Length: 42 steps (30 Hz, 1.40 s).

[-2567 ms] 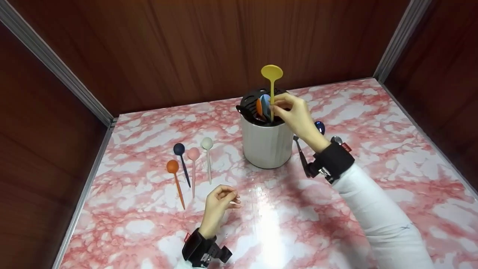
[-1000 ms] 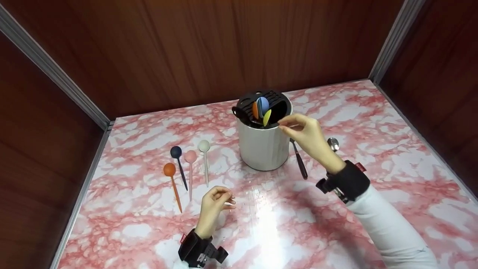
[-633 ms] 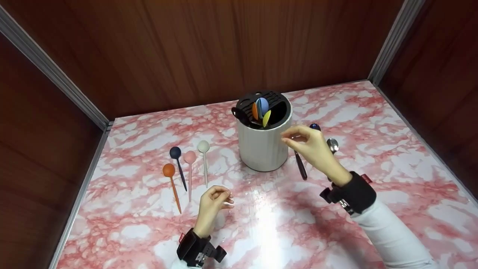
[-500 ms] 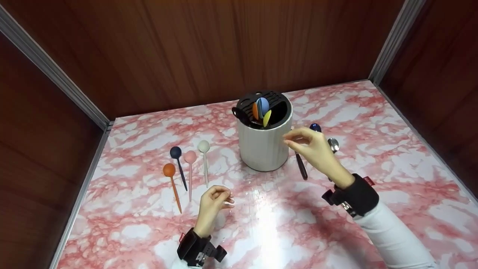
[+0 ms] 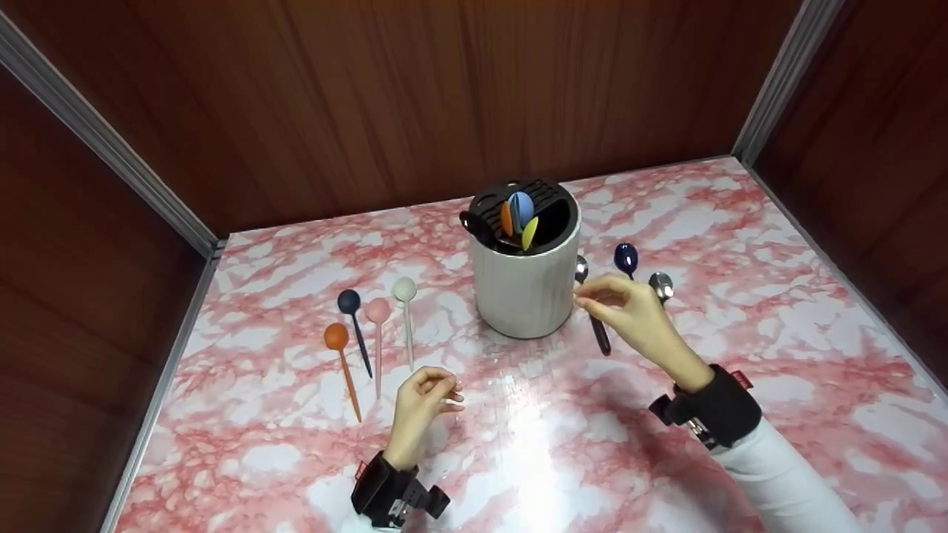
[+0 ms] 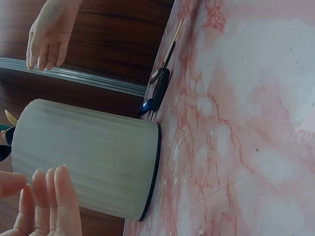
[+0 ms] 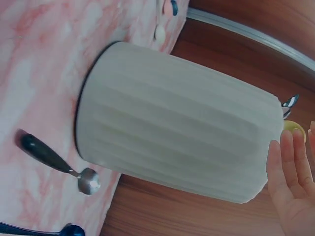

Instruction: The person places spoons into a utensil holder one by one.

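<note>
My right hand (image 5: 629, 314) hangs in the air just right of the ribbed white utensil holder (image 5: 522, 296), thumb and fingers loosely bent with nothing between them. Below it on the table lies a dark-handled metal spoon (image 5: 601, 337), partly hidden by the fingers; the right wrist view shows this spoon (image 7: 47, 155) whole. A yellow spoon (image 5: 530, 233) stands in the holder beside an orange one (image 5: 506, 219), a light blue one (image 5: 523, 207) and a black utensil (image 5: 478, 228). My left hand (image 5: 421, 407), relaxed and holding nothing, hovers in front of the holder.
Left of the holder lie an orange spoon (image 5: 336, 337), a navy spoon (image 5: 349, 301), a pink spoon (image 5: 378, 311) and a pale spoon (image 5: 404, 289). A shiny blue spoon (image 5: 626, 257) and a metal spoon (image 5: 661, 284) lie at right. Wooden panels (image 5: 415, 104) enclose the table.
My right hand has let go of the yellow spoon, now lower in the holder, and moved down and right toward the dark-handled spoon. The left hand has hardly moved.
</note>
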Each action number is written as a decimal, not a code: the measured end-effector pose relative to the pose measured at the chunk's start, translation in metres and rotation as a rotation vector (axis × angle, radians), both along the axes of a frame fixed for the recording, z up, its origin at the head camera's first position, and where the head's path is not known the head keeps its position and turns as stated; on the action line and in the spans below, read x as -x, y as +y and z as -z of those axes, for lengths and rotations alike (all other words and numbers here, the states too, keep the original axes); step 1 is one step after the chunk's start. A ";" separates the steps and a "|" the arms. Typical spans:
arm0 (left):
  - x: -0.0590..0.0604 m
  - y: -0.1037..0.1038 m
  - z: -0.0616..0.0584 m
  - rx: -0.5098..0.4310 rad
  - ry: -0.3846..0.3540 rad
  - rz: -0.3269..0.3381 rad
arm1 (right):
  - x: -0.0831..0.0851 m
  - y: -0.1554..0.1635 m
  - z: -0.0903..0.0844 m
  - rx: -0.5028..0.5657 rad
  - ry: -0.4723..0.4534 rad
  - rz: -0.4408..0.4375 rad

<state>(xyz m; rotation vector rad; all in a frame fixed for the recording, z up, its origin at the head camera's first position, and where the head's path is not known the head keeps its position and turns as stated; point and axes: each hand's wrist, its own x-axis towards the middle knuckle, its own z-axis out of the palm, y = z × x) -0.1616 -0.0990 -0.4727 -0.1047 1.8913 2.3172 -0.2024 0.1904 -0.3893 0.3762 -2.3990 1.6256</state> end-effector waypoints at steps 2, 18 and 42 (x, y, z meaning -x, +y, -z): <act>0.000 0.000 0.000 0.001 0.000 -0.002 | -0.001 0.002 0.004 0.005 -0.010 -0.004; -0.003 -0.002 0.002 0.018 0.007 0.003 | 0.014 0.032 0.036 -0.019 -0.106 0.036; -0.007 -0.005 0.004 0.065 -0.007 0.051 | 0.062 0.090 0.065 -0.240 -0.196 0.155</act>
